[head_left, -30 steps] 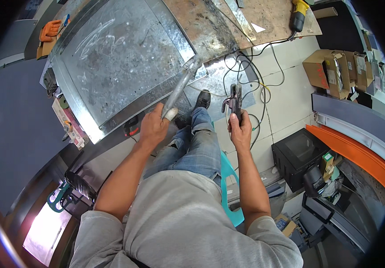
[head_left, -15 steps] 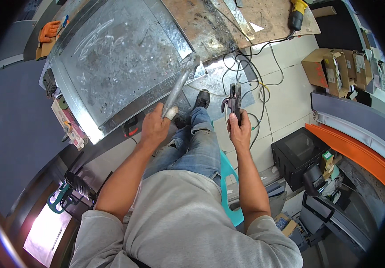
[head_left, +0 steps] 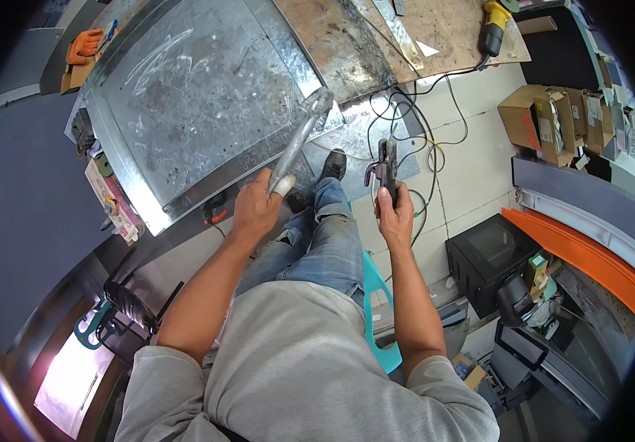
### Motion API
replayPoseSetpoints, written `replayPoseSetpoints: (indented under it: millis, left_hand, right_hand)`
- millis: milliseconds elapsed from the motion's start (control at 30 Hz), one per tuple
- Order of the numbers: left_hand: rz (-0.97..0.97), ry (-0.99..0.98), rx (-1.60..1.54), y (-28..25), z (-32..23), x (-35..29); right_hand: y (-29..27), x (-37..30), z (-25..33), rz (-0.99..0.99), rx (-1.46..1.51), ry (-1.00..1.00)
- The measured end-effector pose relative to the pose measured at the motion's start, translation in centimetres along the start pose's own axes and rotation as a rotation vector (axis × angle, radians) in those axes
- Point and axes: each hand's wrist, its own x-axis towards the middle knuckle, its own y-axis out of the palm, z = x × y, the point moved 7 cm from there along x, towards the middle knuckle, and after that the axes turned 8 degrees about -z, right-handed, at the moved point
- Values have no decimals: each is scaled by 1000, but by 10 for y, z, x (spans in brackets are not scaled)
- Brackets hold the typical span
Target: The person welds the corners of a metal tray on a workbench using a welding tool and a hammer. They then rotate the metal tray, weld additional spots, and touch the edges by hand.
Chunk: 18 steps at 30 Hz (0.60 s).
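My left hand [head_left: 256,210] is closed round a thick grey metal bar with a bent, knobby far end [head_left: 297,145]; its thumb has something white wrapped on it. The bar's bent end overlaps the near right corner of the metal-topped table [head_left: 207,88] in the picture; whether it touches cannot be told. In my right hand [head_left: 395,215] is a dark clamp-like tool, probably a welding electrode holder [head_left: 386,163], gripped with the thumb along it and its jaw end pointing away from me. It is held over the floor to the right of my shoe.
Black cables [head_left: 426,136] lie looped on the tiles beyond my right hand. A yellow-and-black power tool [head_left: 492,33] rests on the wooden bench top [head_left: 317,22]. Cardboard boxes [head_left: 527,121], an orange panel [head_left: 583,254] and a black cabinet [head_left: 494,254] stand at right. A teal stool [head_left: 380,317] is under me.
The view has shifted very slightly, and the bar's far end sits a touch further right. Both hands keep the same grips.
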Motion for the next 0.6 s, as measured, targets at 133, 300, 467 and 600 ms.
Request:
replayPoseSetpoints:
  millis: [133, 300, 467, 600]
  left_hand:
    - [-65, 17, -75, -3, 3, -1]
    - [-41, 45, 20, 3, 8, 4]
    - [-68, 62, -24, -4, 1, 2]
    - [-1, 20, 48, 1, 4, 1]
  right_hand:
    - [1, 1, 0, 13, 12, -4]
    - [1, 1, -3, 1, 13, 6]
    - [0, 2, -2, -5, 7, 4]
    - [1, 1, -2, 6, 14, 12]
